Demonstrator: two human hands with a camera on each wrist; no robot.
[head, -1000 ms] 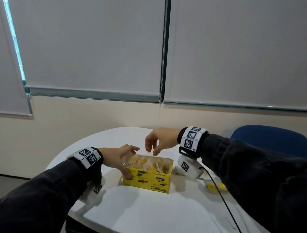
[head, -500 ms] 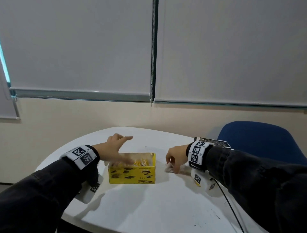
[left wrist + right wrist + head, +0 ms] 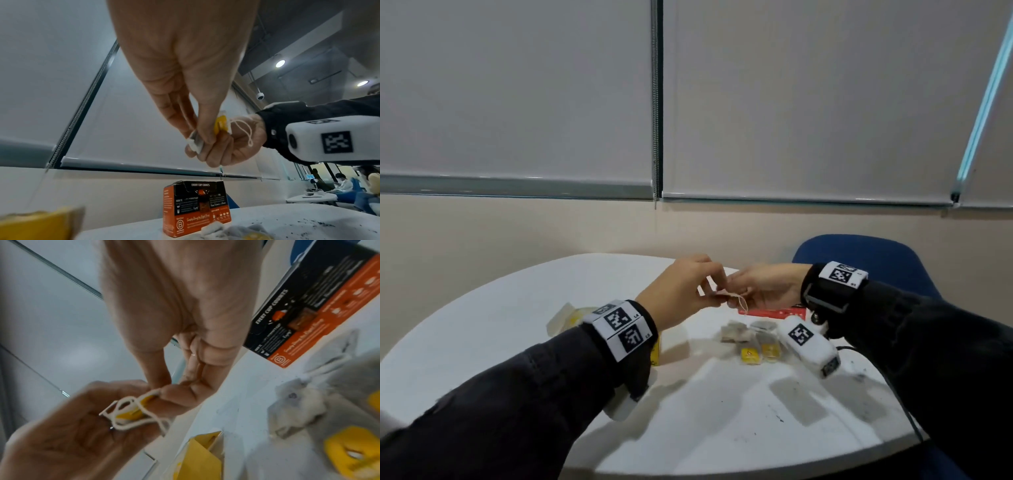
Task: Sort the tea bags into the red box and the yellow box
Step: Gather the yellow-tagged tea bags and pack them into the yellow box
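Both hands meet above the table's middle. My left hand (image 3: 717,294) pinches a tea bag (image 3: 195,143) with a yellow tag (image 3: 221,126) between thumb and fingers. My right hand (image 3: 732,298) pinches the same tea bag's white string (image 3: 144,417) between thumb and forefinger. The red box (image 3: 774,312) stands upright just behind the right hand, clearer in the left wrist view (image 3: 197,207). The yellow box (image 3: 571,317) is mostly hidden behind my left wrist. Several loose tea bags (image 3: 736,334) with yellow tags (image 3: 750,356) lie under the right hand.
The round white table (image 3: 500,308) has dark tea crumbs (image 3: 777,416) near its front right. A blue chair (image 3: 866,260) stands behind the right arm. A cable (image 3: 893,394) runs from the right wrist off the table's edge. People sit at distant tables in the left wrist view.
My right hand lifted a tea bag off the table. My left hand left the yellow box and came right to meet it. The head view swung right.
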